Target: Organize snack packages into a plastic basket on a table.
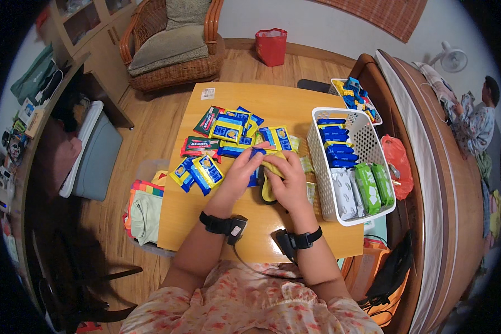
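Both hands meet above the wooden table (pixel 217 234). Between the fingers of my left hand (pixel 242 169) is a small blue packet (pixel 256 153). My right hand (pixel 290 179) grips a yellow cloth (pixel 275 166), which touches the packet side. Below the right hand's fingers hangs a yellow item with a dark edge (pixel 268 193); whether it belongs to the cloth I cannot tell. Just beyond the hands lies a loose pile of blue-and-yellow packets (pixel 227 130) and red-and-green packets (pixel 201 145). Two more blue-and-yellow packets (pixel 206 169) lie left of my left hand. Green-and-white packets (pixel 311 192) are partly hidden behind my right hand.
A white perforated basket (pixel 340 221) on the table's right holds upright blue, white and green packets. Behind it a smaller basket (pixel 378 122) holds toy bricks. A red plastic bag (pixel 396 163) lies beside it. A bin with folded cloths (pixel 147 217) stands left. A person (pixel 478 117) sits on the right.
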Demonstrator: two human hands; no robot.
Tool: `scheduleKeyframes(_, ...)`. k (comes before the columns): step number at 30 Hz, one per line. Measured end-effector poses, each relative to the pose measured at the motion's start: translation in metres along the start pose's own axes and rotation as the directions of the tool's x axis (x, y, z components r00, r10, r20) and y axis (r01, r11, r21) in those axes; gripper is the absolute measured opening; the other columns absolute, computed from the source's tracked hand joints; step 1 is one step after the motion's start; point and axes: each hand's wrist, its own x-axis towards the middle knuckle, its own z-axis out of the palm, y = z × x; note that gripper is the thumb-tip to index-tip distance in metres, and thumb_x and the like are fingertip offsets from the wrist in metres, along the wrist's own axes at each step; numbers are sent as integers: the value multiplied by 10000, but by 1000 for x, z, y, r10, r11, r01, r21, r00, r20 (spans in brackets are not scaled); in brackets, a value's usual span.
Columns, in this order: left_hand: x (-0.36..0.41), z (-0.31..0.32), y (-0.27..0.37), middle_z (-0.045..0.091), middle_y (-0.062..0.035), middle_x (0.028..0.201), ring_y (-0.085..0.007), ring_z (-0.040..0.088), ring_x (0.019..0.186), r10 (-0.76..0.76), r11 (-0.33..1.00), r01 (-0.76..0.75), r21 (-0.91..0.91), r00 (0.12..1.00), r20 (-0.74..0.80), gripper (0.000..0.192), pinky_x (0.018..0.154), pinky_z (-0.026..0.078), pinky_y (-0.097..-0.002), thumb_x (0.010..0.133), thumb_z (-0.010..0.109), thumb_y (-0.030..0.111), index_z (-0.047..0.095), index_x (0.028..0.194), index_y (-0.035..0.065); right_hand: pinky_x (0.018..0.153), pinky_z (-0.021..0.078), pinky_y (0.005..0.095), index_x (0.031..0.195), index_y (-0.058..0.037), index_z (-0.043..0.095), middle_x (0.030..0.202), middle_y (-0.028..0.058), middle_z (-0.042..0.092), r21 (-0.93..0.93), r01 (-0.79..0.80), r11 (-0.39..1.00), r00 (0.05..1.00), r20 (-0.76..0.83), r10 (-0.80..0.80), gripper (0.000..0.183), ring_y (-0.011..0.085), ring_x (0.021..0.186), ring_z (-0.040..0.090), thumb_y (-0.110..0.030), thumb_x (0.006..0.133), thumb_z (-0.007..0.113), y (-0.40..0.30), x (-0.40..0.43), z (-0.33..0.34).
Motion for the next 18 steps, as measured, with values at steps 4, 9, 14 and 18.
scheduleKeyframes(4,0,-1,-2,578,-96,1324,-165,524,1235,-19,1000,19,22,1000,17,377,1081,393,-314,1067,469,203,514,1378,-6,859,510,399,1128,-110,706,1081,166,603,23,-47,999,994,-97,49,325,351,1001,616,-35,812,717,8,0,1)
scheduleKeyframes(9,1,-2,1,639,-111,1233,-185,629,1110,-50,987,38,-155,996,-72,379,959,511,-341,1076,457,253,533,1346,-3,896,494,383,1102,-70,697,1059,141,631,118,-136,984,968,-196,158,268,316,1014,620,-33,837,700,10,6,-3)
scheduleKeyframes(14,2,-1,8,666,-122,1151,-201,677,1017,-16,948,-78,-309,957,-290,365,894,550,-343,1078,459,284,554,1274,-8,961,471,362,1113,-34,687,1099,112,646,374,-219,901,975,121,187,253,258,1068,609,-39,860,685,7,1,-5)
scheduleKeyframes(18,2,-7,10,667,-123,1141,-197,677,1006,-67,933,-48,-357,951,-303,390,887,549,-338,1079,459,311,548,1267,-19,956,472,355,1111,-34,690,1092,103,646,434,-181,882,974,203,100,269,252,1059,610,-17,843,698,-4,2,-8)
